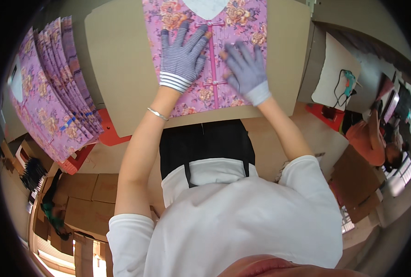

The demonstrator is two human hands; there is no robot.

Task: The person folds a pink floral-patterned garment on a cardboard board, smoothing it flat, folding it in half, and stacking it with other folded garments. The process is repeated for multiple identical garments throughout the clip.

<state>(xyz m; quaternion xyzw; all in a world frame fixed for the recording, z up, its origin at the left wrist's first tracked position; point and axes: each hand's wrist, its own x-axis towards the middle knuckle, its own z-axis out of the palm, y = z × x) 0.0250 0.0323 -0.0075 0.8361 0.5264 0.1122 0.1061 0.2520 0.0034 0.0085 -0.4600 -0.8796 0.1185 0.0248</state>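
A folded pink garment (194, 102) with orange flowers and a pink front strip with knotted fasteners lies flat before me. A pale insert shows in its neckline. My left hand (182, 62), in a grey-striped glove with bare fingertips, rests on the garment's left half with fingers spread. On the right half, my right hand (249, 71) in a plain-looking grey glove lies flat, slightly blurred, its fingers stretched out. Neither hand grips anything. Beneath the garment is a brown cardboard sheet (117, 64).
Several folded garments (53, 106) in the same print stand stacked at the left, over a red stool-like piece (111, 129). A green glue gun (349, 83) with a cord lies on a pale board (328, 69) at the right. Another person (367, 138) is farther right; cardboard boxes (90, 203) stand lower left.
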